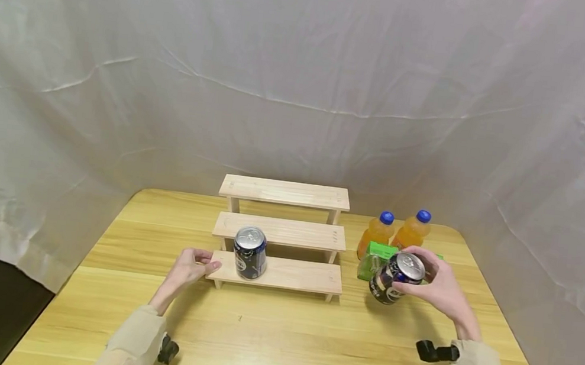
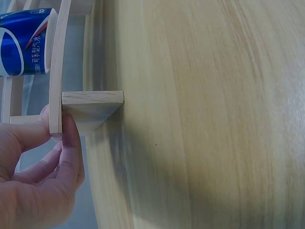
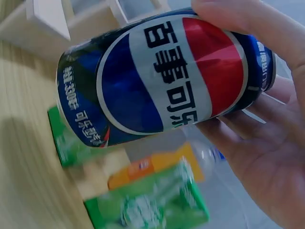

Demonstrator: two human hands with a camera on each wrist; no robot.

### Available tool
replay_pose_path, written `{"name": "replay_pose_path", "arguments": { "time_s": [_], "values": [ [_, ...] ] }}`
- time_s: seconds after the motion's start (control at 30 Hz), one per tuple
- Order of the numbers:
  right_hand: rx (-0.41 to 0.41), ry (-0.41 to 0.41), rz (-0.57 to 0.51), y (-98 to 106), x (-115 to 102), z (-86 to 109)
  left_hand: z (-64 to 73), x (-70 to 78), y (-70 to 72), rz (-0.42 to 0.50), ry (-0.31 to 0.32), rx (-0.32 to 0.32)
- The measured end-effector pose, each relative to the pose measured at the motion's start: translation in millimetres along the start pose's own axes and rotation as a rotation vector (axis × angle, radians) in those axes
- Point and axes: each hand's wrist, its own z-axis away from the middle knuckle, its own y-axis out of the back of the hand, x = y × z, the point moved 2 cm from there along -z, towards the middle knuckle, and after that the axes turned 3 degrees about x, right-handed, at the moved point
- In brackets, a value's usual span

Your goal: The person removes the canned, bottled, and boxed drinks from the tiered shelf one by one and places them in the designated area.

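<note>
My left hand pinches the left end of the lowest step of a three-tier wooden shelf, thumb above the board and fingers below, as the left wrist view shows. On that step, near its left end, a dark blue soda can stands upright. Off to the right of the shelf, my right hand grips a second soda can by its upper part, tilted and raised over the table. Its red, white and blue round logo faces the right wrist camera. The two upper steps hold nothing.
Behind the held can are green cartons; two cartons show in the right wrist view. Two orange drink bottles with blue caps stand farther back. The wooden table is bordered by a pale curtain at back and sides.
</note>
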Motion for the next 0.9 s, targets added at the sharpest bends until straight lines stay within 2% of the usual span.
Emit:
{"name": "replay_pose_path", "arguments": {
  "time_s": [0.23,0.37,0.53,0.9],
  "values": [
    [0.018,-0.036,0.076,19.8,17.5,12.7,-0.1,0.3,-0.4,0.004,-0.006,0.005],
    [0.01,-0.026,0.082,26.4,27.4,18.7,-0.5,-0.3,-0.6,0.01,-0.009,0.008],
    [0.01,-0.027,0.077,30.1,39.9,23.7,-0.4,-0.8,-0.5,0.015,-0.008,0.012],
    [-0.009,-0.118,0.118,32.4,57.1,31.5,-0.7,-0.6,-0.6,0.004,0.001,0.006]
  ]
}}
